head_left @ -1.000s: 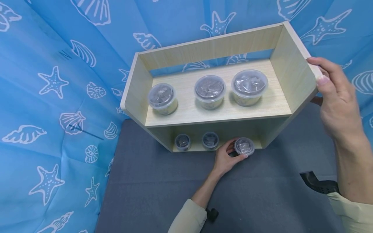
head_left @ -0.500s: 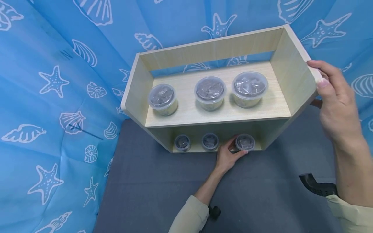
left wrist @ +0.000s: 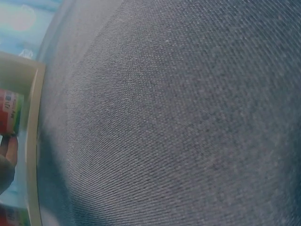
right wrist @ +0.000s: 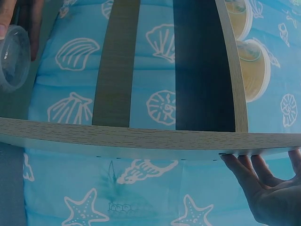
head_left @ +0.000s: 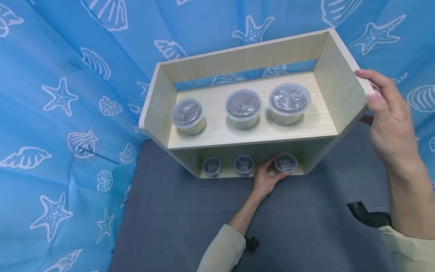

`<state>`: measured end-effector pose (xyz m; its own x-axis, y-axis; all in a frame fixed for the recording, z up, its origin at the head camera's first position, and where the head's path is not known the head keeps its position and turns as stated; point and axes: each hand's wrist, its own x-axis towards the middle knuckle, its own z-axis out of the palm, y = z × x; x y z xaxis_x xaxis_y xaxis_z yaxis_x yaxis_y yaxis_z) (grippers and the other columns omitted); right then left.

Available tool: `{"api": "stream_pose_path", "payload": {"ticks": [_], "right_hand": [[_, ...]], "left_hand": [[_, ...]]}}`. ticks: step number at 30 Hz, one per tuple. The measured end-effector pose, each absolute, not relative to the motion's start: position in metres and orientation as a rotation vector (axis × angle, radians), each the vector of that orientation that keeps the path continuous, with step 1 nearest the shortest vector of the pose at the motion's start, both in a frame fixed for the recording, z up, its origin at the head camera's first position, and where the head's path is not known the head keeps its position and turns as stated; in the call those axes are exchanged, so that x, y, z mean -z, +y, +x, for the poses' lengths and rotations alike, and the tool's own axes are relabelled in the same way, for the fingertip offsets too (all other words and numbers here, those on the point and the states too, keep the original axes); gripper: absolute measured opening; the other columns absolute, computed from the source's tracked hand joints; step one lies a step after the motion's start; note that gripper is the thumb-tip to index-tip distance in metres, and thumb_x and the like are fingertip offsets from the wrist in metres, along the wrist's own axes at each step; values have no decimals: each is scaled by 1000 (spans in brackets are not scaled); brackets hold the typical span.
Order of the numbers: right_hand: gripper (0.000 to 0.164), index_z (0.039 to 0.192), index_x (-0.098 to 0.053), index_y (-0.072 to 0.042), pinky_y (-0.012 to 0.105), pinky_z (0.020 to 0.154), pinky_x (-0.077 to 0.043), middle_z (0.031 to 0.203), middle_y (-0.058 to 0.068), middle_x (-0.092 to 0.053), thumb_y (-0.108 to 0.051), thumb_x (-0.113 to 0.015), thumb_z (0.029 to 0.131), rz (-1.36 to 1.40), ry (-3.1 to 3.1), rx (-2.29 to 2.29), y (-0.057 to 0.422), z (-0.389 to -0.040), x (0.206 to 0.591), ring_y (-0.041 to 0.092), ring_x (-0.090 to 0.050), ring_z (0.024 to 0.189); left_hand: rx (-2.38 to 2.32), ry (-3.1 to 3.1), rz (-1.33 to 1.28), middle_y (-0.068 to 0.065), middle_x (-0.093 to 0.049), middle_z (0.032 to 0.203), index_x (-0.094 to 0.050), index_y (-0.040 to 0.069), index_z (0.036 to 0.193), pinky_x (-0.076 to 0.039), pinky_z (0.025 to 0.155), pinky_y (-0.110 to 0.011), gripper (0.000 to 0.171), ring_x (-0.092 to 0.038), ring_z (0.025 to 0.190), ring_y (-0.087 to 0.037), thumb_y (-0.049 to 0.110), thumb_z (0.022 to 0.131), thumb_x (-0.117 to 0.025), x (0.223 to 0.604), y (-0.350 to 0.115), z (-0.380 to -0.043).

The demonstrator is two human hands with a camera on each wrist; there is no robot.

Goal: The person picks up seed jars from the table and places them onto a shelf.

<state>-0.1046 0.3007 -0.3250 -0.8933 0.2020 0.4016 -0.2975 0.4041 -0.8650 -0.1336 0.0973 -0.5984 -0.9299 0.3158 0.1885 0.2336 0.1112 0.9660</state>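
Note:
At the right end of the lower level of a pale wooden two-tier shelf (head_left: 253, 140), my left hand (head_left: 264, 181) holds a small clear lidded tub (head_left: 285, 162), thumb at its front and fingers at its left side. The tub's red and green label (left wrist: 9, 110) shows at the edge of the left wrist view. My right hand (head_left: 391, 117) grips the front edge of the shelf's right side panel (head_left: 343, 75). Its fingers touch the panel's outer face in the right wrist view.
Two more small tubs, one on the left (head_left: 212, 167) and one in the middle (head_left: 244, 165), share the lower level. Larger lidded tubs (head_left: 243, 108) stand on the upper board. A grey cloth (head_left: 176, 219) lies below; a blue shell-print curtain (head_left: 68, 124) hangs behind and left.
The tub in my left hand has moved back, from overhanging the lower level's front edge to deeper inside. My right hand keeps its grip on the side panel.

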Motion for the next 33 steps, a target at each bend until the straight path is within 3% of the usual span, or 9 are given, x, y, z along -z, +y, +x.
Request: {"api": "stream_pose_path", "payload": {"ticks": [4, 22, 33], "right_hand": [[46, 150, -43, -22, 26, 88, -41, 147, 5, -44, -13, -35, 105, 78, -2215, -1504, 300, -105, 325, 23, -44, 118], [47, 150, -43, -21, 24, 84, -42, 146, 4, -44, -13, -34, 105, 76, -2207, -1503, 300, -105, 325, 22, -45, 117], [47, 150, -43, -20, 26, 86, -40, 146, 4, -42, -11, -34, 105, 96, -2193, -1519, 300, -106, 327, 22, -44, 117]], "left_hand": [[-1979, 2282, 558, -14, -64, 129, -55, 9, 141, -54, 93, -35, 70, -66, 109, -16, 5, 78, -84, 602, 99, -134], [-1941, 2297, 538, -13, -60, 135, -51, 10, 144, -50, 93, -21, 71, -63, 113, -13, 6, 80, -82, 603, 106, -136], [-1873, 2309, 522, -9, -54, 142, -44, 11, 148, -48, 98, -24, 74, -58, 120, -12, 11, 84, -80, 600, 105, -135]]}}
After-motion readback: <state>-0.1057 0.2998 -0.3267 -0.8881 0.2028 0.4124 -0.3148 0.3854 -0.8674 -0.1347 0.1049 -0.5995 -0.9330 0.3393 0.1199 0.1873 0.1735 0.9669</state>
